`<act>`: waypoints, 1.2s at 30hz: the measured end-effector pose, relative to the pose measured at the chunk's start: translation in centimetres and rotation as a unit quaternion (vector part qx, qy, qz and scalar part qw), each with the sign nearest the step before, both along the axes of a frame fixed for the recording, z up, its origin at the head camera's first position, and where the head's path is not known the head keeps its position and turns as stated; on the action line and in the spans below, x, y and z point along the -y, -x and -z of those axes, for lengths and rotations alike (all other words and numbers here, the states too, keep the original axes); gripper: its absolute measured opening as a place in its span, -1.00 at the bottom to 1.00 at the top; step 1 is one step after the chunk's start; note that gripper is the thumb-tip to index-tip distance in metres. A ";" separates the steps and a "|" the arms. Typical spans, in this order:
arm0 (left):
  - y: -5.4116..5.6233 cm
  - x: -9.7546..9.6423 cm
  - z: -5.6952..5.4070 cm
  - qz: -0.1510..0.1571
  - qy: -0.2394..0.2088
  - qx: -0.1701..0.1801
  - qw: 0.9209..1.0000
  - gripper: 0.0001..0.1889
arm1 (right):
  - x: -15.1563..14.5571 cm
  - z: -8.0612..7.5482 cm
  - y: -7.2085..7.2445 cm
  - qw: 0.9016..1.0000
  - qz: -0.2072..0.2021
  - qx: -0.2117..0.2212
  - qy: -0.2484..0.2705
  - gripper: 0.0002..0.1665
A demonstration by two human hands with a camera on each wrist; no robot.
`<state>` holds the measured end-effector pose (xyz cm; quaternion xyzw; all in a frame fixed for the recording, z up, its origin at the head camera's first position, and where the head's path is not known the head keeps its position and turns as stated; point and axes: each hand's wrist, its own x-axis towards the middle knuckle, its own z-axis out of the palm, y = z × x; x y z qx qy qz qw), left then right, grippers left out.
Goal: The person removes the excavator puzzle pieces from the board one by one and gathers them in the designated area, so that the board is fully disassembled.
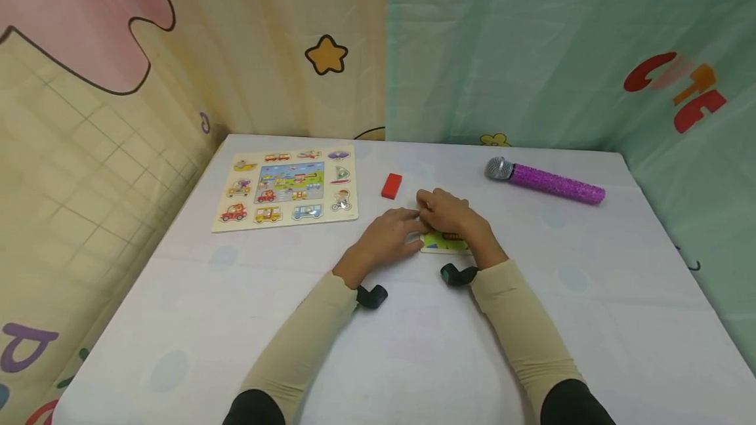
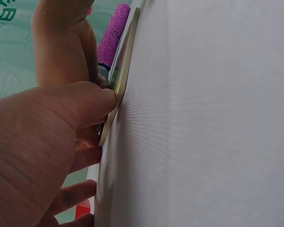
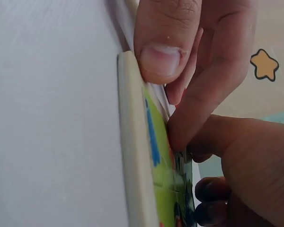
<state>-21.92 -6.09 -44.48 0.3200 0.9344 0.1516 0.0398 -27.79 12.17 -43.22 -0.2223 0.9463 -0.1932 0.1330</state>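
A small wooden picture puzzle board (image 1: 444,243) with a green face lies partly under my hands. My left hand (image 1: 386,238) is at its left side. In the right wrist view, the left thumb (image 3: 160,61) touches the board's corner and the left index finger reaches down onto the coloured face. Across the upper part of the board bends my right hand (image 1: 451,212), its fingers curled and their tips meeting the left fingertips. Whether those right fingertips pinch a piece, I cannot tell.
A red rectangular block (image 1: 392,185) lies just beyond the left hand. A larger wooden vehicle puzzle (image 1: 245,174) is at the back left. At the back right is a glittery purple microphone (image 1: 549,182). Printed curtains (image 1: 531,51) stand behind the white table (image 1: 413,359).
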 end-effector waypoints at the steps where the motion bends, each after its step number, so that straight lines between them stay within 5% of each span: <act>1: 0.0 0.0 0.0 0.000 -0.002 -0.001 1.000 -0.61 | 0.0 0.0 0.0 1.000 0.003 0.000 0.005 -0.98; 20: -0.1 0.1 0.1 0.001 0.002 -0.015 1.000 -0.62 | -1.0 -0.4 0.1 0.995 0.038 0.037 0.085 -0.78; 36: -0.3 0.0 -0.1 -0.009 0.004 -0.010 1.000 -0.62 | -2.2 -1.1 0.2 0.985 0.046 0.079 0.146 -0.83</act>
